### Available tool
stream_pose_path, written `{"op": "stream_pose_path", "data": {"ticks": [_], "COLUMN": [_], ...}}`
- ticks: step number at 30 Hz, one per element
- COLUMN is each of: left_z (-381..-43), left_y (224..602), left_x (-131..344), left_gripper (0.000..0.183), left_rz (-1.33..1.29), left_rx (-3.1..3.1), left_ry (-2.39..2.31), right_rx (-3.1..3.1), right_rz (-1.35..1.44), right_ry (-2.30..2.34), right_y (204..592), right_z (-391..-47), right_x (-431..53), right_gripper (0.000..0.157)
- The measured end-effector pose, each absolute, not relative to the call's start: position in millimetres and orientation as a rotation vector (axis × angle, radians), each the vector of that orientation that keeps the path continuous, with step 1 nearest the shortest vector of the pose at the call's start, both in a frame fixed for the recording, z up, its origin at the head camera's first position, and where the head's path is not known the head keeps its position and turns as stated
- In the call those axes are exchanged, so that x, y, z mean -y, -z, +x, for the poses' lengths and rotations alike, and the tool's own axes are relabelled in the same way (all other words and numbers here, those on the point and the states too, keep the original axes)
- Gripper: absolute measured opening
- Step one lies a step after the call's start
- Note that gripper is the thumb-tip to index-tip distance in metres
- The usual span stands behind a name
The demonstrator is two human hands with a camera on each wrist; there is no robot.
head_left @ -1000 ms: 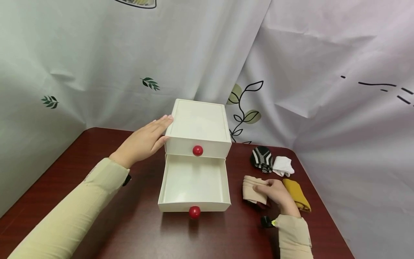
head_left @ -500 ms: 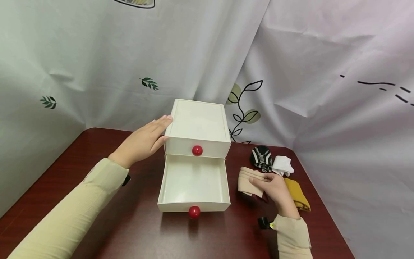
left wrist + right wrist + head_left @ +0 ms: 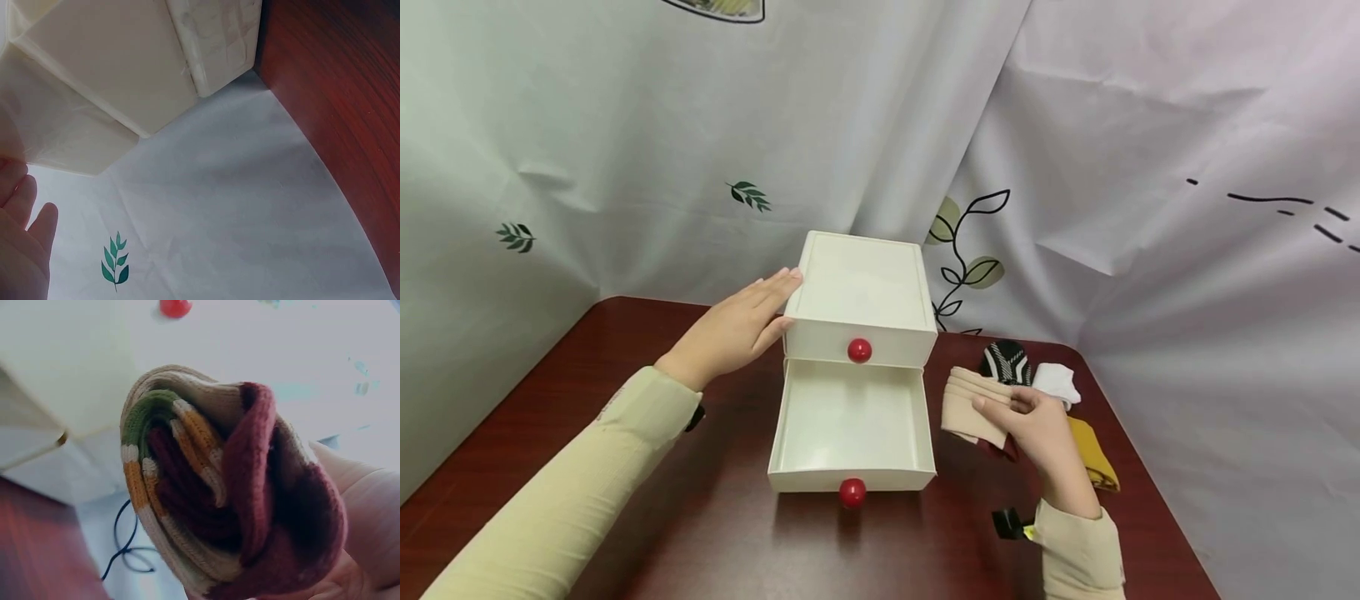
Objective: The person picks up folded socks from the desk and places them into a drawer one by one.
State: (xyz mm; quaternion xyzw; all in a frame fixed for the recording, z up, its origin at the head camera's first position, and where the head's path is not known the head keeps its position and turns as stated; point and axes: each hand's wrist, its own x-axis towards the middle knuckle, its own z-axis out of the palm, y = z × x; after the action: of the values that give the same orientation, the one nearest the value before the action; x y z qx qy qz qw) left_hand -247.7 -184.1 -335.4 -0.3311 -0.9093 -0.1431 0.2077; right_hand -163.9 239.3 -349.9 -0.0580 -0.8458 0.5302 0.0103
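Beige socks (image 3: 972, 404) over reddish table (image 3: 700, 533), curtain (image 3: 700, 125) behind

head: soft light | table (image 3: 737, 542): faint sheen | right wrist: hazy glare

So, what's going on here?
A person's right hand is holding a beige knit bundle, probably rolled socks, to the right of a white drawer unit. The left hand rests against the unit's side. The lower drawer is pulled open, and the bundle isn't in it. A black-and-white bundle, a white bundle and a mustard bundle lie nearby.
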Motion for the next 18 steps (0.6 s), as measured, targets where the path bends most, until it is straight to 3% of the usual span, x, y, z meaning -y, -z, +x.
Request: {"op": "stream_pose_path", "data": {"ticks": [18], "left_z": [-245.6], "left_y": [329.1], "left_x": [181.9], "left_gripper": [0.062], "left_rz": [-0.916], "left_rx": [2.565], "left_ry": [0.360], "right_rx": [2.541], "right_rz": [0.114], "right_ry": [-1.887], "right_y": [305.4], "right_z": [-155.3], "right_x": [-184.7], "right_gripper": [0.043]}}
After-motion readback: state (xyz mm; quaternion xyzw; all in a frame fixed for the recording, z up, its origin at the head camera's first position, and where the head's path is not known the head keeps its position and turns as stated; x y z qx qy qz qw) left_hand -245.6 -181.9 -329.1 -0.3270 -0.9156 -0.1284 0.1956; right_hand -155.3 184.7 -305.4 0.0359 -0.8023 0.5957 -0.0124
